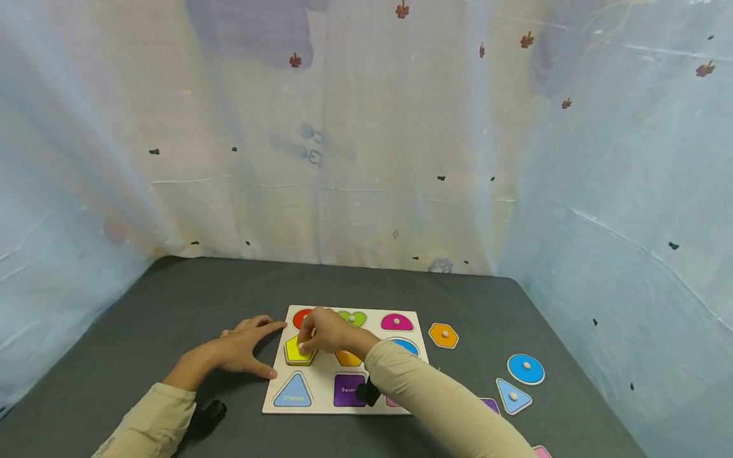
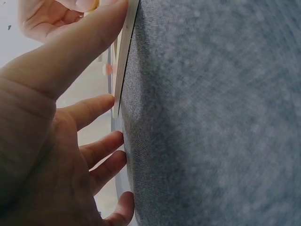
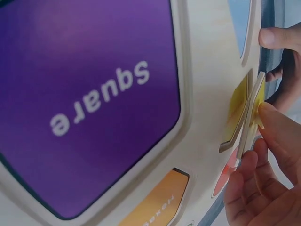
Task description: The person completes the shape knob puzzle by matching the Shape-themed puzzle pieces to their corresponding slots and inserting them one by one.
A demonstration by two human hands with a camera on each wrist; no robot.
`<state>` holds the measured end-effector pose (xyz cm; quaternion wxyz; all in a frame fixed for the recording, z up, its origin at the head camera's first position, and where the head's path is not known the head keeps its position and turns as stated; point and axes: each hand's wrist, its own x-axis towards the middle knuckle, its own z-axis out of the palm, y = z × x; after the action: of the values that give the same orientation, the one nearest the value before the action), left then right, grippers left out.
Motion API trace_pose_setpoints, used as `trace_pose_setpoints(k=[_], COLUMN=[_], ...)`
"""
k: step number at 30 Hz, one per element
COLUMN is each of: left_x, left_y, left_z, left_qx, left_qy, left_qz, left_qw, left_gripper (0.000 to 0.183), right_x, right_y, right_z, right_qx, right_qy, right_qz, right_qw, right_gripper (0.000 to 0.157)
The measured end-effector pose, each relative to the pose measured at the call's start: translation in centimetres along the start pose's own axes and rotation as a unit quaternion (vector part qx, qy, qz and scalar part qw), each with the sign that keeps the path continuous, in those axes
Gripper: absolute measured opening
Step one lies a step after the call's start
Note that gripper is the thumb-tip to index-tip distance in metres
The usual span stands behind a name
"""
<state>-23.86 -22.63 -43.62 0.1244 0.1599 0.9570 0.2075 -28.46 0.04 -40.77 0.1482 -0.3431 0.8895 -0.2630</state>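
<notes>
My right hand [image 1: 329,332] pinches a yellow pentagon puzzle piece [image 1: 293,353] over the left side of a wooden shape board [image 1: 322,389]. In the right wrist view the piece stands tilted, partly above its yellow recess [image 3: 236,110]. My left hand [image 1: 239,351] is spread beside the board, its thumb and index finger touching the left edge, the other fingers on the cloth in the left wrist view. A red piece and a green heart piece [image 1: 356,318] sit at the board's back, with a magenta semicircle piece [image 1: 395,322]. Part of the red piece is hidden behind my right hand.
Right of the board lie an orange hexagon piece [image 1: 443,336], a blue oval piece [image 1: 527,369] and a blue triangle piece [image 1: 513,397]. Purple and pink pieces show partly beyond my right sleeve. The triangle recess [image 1: 293,391] and purple square recess [image 1: 345,389] are unfilled.
</notes>
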Motion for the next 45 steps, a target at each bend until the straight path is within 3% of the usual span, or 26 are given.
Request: trace_pose_setpoints(k=[18,35,45], left_x=[0.6,-0.3,-0.2], left_y=[-0.7,0.5,0.3], left_z=[0.6,-0.2,-0.2], left_qx=[-0.01,0.006,0.006], left_qy=[0.022,0.006,0.004], left_qz=[-0.002,0.001,-0.002], left_qw=[0.9997,1.0,1.0], left_gripper=[0.109,0.103,0.102], right_x=[-0.2,-0.1,0.0], right_y=[-0.2,-0.3,-0.2], right_z=[0.5,0.6,0.7], right_qx=[-0.019,-0.02,-0.02], right_qy=[0.001,0.001,-0.001], right_qz=[0.023,0.028,0.035], right_qw=[1.0,0.999,0.999], right_gripper=[0.004,0.005,0.006])
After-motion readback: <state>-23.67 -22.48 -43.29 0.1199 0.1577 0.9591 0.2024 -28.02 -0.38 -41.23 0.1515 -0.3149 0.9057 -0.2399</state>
